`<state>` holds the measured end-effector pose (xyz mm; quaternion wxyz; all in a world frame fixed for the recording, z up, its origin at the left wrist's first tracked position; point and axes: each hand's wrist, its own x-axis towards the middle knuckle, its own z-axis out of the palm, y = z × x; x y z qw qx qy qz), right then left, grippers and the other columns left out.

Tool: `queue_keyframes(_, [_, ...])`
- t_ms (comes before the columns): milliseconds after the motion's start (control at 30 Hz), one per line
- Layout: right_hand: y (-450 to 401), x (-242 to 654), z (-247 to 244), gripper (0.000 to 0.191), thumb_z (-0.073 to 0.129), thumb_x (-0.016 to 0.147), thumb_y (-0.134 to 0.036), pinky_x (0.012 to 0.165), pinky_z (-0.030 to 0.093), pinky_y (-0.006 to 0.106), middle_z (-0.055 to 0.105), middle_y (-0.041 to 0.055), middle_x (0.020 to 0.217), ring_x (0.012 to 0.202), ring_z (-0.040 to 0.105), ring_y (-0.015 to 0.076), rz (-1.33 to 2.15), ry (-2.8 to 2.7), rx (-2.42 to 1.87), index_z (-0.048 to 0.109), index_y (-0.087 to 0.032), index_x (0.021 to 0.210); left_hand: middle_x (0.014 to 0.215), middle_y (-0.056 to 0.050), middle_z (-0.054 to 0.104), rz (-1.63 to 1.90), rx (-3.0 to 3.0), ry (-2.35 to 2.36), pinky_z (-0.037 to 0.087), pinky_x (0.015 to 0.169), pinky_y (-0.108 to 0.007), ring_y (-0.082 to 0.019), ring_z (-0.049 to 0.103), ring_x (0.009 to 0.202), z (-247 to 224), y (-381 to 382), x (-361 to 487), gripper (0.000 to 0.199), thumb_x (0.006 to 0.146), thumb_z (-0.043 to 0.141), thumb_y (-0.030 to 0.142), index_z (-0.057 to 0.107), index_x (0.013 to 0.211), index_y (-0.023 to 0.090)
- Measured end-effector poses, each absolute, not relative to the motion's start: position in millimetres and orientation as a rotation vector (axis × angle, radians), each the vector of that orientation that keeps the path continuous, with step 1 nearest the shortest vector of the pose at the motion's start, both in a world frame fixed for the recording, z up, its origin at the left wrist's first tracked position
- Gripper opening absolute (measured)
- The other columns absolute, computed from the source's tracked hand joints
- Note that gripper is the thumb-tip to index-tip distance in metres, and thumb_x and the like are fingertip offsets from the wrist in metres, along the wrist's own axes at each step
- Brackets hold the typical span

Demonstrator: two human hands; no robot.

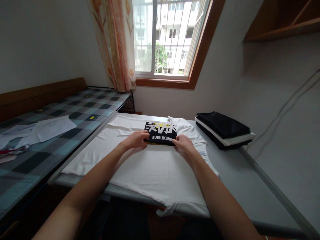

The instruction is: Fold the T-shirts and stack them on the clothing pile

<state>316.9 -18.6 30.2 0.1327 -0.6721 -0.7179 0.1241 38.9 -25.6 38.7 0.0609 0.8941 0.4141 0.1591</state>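
A white T-shirt (150, 170) is spread over the grey table, its near edge drooping past the front in folds. On its upper part shows a black panel (160, 137) with white lettering and some yellow; I cannot tell whether it is printed on the shirt or a separate piece. My left hand (137, 139) pinches the cloth at the panel's left edge, thumb and fingers closed. At the lower right corner of the panel my right hand (183, 142) pinches in the same way. The shirt is creased around both hands.
Folded black and white clothes are stacked (223, 125) on the right side of the table (252, 190). To the left stands a bed (100, 103) with a checked cover and loose papers (47, 130). A window (172, 40) and curtain (120, 43) are behind.
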Motion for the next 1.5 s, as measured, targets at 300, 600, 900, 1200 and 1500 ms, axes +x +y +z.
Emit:
queue_keyframes(300, [-28, 313, 48, 0.024, 0.058, 0.081, -0.04, 0.08, 0.036, 0.039, 0.065, 0.0125, 0.09, 0.091, 0.056, 0.0279, -0.018, -2.004, -1.906, 0.066, -0.018, 0.074, 0.084, -0.006, 0.062, 0.737, 2.798, 1.267, 0.043, 0.074, -0.03, -0.019, 0.056, 0.08, 40, -30, 50, 0.02, 0.089, 0.054, 0.035, 0.062, 0.079, 0.019])
queue_keyframes(600, [-34, 280, 21, 0.016, 0.062, 0.087, -0.031, 0.082, 0.041, 0.032, 0.06, 0.0068, 0.097, 0.092, 0.055, 0.0216, 0.076, -2.35, -1.235, 0.065, -0.021, 0.099, 0.088, -0.004, 0.063, 0.71, 2.946, 1.108, 0.046, 0.074, -0.029, -0.019, 0.059, 0.083, 11, -23, 65, 0.011, 0.087, 0.061, 0.029, 0.064, 0.093, 0.02])
queue_keyframes(900, [-31, 282, 20, 0.021, 0.054, 0.093, -0.035, 0.073, 0.04, 0.028, 0.061, 0.0045, 0.086, 0.08, 0.056, 0.0176, 0.217, -2.251, -1.4, 0.059, -0.02, 0.08, 0.083, -0.002, 0.06, 0.705, 2.713, 1.274, 0.046, 0.069, -0.028, -0.017, 0.057, 0.076, 18, -29, 65, 0.022, 0.092, 0.054, 0.04, 0.063, 0.086, 0.02])
queue_keyframes(1200, [-31, 275, 14, 0.024, 0.048, 0.096, -0.036, 0.074, 0.037, 0.029, 0.065, 0.0074, 0.092, 0.085, 0.058, 0.0201, -0.021, -2.276, -1.526, 0.061, -0.021, 0.083, 0.154, -0.016, 0.032, 0.665, 2.685, 1.482, 0.027, 0.115, -0.049, -0.03, 0.028, 0.143, -1, -18, 59, 0.063, 0.092, 0.05, 0.046, 0.035, 0.147, 0.018])
queue_keyframes(1500, [-40, 267, 22, 0.033, 0.038, 0.099, -0.035, 0.079, 0.036, 0.034, 0.069, 0.0089, 0.094, 0.089, 0.058, 0.0229, -0.201, -2.219, -1.6, 0.065, -0.02, 0.086, 0.161, -0.013, 0.021, 0.433, 2.644, 1.548, 0.02, 0.118, -0.052, -0.028, 0.019, 0.148, 0, -17, 59, 0.067, 0.096, 0.038, 0.054, 0.026, 0.153, 0.02])
